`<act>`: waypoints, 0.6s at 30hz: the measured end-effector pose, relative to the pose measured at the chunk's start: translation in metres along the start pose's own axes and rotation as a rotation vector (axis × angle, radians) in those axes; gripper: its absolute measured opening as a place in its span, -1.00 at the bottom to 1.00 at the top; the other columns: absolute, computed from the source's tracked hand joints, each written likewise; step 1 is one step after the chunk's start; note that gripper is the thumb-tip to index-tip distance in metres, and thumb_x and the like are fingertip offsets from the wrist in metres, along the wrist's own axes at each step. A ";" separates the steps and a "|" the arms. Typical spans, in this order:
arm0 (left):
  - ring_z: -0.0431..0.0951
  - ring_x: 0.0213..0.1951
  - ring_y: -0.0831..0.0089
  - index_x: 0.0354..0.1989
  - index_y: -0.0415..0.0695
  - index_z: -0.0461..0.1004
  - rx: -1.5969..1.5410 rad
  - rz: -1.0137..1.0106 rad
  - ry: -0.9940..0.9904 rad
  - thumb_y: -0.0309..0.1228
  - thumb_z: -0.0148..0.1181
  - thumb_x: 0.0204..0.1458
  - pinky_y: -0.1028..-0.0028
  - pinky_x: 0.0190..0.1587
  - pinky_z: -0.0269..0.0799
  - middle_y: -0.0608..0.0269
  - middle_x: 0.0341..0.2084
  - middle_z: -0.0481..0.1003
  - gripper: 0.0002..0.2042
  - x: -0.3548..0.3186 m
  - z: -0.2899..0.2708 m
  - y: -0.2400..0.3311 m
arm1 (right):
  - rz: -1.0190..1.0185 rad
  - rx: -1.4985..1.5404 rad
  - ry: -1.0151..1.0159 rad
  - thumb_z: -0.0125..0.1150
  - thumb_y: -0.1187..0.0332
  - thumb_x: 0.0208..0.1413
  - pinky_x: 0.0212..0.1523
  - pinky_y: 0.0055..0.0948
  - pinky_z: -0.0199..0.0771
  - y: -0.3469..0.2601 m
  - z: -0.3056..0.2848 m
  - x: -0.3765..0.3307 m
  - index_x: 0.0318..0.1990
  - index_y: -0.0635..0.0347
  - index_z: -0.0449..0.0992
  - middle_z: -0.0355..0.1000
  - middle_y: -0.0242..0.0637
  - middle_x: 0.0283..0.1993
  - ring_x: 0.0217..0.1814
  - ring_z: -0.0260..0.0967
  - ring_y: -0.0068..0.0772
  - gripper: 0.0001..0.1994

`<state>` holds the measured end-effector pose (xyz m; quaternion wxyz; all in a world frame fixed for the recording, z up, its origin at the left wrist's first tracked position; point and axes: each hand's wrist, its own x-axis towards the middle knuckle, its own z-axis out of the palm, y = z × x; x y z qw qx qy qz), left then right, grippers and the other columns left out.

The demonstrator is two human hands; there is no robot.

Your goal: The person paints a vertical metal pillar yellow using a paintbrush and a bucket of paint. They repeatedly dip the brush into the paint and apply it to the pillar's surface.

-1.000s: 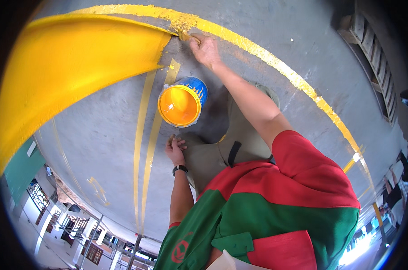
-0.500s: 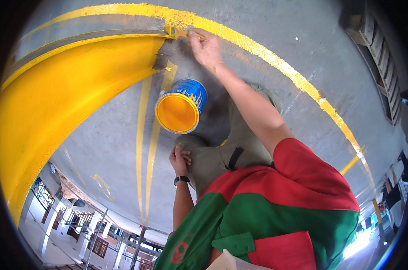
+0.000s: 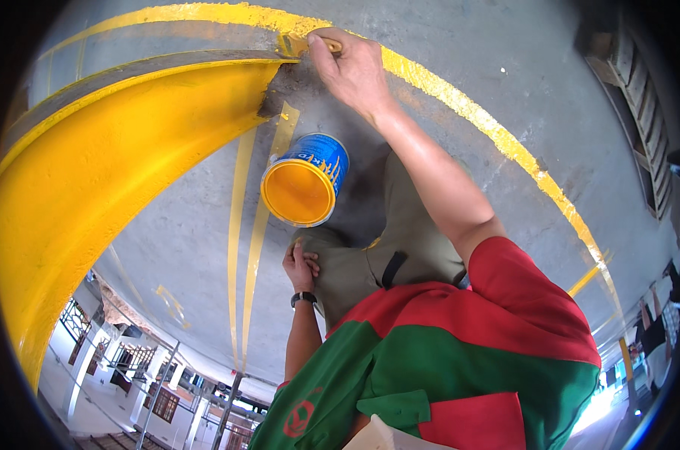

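Observation:
My right hand point(image 3: 352, 69) is closed around a paintbrush point(image 3: 295, 46). Its yellow-coated bristles touch the grey floor beside the end of a yellow-painted beam point(image 3: 167, 112), close to a broad yellow line point(image 3: 460, 107). Below that hand, a blue paint can point(image 3: 328, 154) stands on the floor, its open mouth showing yellow paint point(image 3: 301, 193). Against my bent knee rests my left hand point(image 3: 301, 265), fingers loosely apart with nothing in them and a dark band at the wrist. The fingers gripping the brush partly hide its handle.
Two narrow yellow stripes point(image 3: 238, 225) run along the floor left of the can. A wooden pallet point(image 3: 640, 120) lies at the far right. People point(image 3: 652, 330) are at the right rim. Railings and white posts point(image 3: 85, 367) show at the lower left.
My right hand and the paintbrush have shifted slightly right and up in the picture, along the floor by the beam's end. My left hand stays on the knee.

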<state>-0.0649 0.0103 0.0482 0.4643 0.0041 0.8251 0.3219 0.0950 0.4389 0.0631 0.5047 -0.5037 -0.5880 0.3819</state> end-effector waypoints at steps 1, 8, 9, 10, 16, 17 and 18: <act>0.37 -0.81 0.56 0.13 -0.26 0.47 0.002 -0.003 0.000 -0.18 0.06 0.36 0.59 -0.82 0.14 0.14 -0.62 0.54 -0.61 0.000 -0.001 0.000 | 0.047 -0.052 -0.070 0.22 0.24 0.26 -0.31 -0.29 0.59 -0.005 0.002 0.001 -0.16 0.23 0.68 0.60 -0.05 -0.40 -0.39 0.59 -0.14 -0.75; 0.37 -0.81 0.57 0.12 -0.27 0.47 0.014 -0.004 0.021 -0.18 0.08 0.35 0.60 -0.80 0.14 0.16 -0.62 0.54 -0.61 -0.001 0.002 0.003 | 0.098 0.209 -0.019 0.25 0.24 0.28 -0.38 -0.43 0.56 -0.054 -0.006 0.014 -0.11 0.19 0.70 0.62 -0.16 -0.45 -0.44 0.58 -0.46 -0.77; 0.37 -0.81 0.57 0.12 -0.28 0.47 0.013 0.011 0.008 -0.18 0.08 0.35 0.60 -0.80 0.14 0.16 -0.62 0.54 -0.60 -0.001 0.002 0.003 | -0.017 0.253 0.021 0.26 0.24 0.28 -0.39 -0.43 0.56 -0.060 -0.010 0.016 -0.12 0.19 0.70 0.62 -0.16 -0.45 -0.45 0.58 -0.45 -0.77; 0.37 -0.80 0.57 0.12 -0.28 0.47 0.015 0.018 0.002 -0.18 0.08 0.35 0.60 -0.80 0.14 0.16 -0.62 0.54 -0.60 -0.002 0.001 0.003 | 0.018 0.153 -0.007 0.26 0.23 0.28 -0.40 -0.45 0.55 -0.066 -0.012 0.017 -0.13 0.19 0.70 0.62 -0.19 -0.46 -0.46 0.56 -0.48 -0.77; 0.37 -0.80 0.57 0.12 -0.29 0.47 -0.019 0.063 -0.003 -0.16 0.08 0.34 0.60 -0.80 0.14 0.16 -0.62 0.53 -0.59 -0.006 -0.002 -0.006 | -0.076 0.026 -0.070 0.25 0.19 0.27 -0.38 -0.42 0.57 -0.105 -0.001 0.021 -0.14 0.15 0.73 0.66 -0.27 -0.44 -0.45 0.59 -0.42 -0.75; 0.37 -0.80 0.57 0.12 -0.29 0.47 -0.024 0.073 0.002 -0.16 0.08 0.34 0.60 -0.79 0.14 0.16 -0.62 0.53 -0.58 -0.005 -0.003 -0.008 | 0.020 0.143 -0.087 0.24 0.19 0.28 -0.34 -0.35 0.60 -0.111 -0.004 0.024 -0.14 0.12 0.74 0.67 -0.24 -0.40 -0.41 0.63 -0.33 -0.75; 0.37 -0.80 0.56 0.14 -0.30 0.46 -0.026 0.088 -0.011 -0.15 0.10 0.33 0.61 -0.79 0.15 0.15 -0.61 0.54 -0.57 -0.006 -0.006 -0.012 | 0.102 0.261 -0.100 0.23 0.18 0.28 -0.31 -0.28 0.63 -0.118 -0.012 0.027 -0.14 0.08 0.75 0.68 -0.21 -0.37 -0.37 0.66 -0.23 -0.75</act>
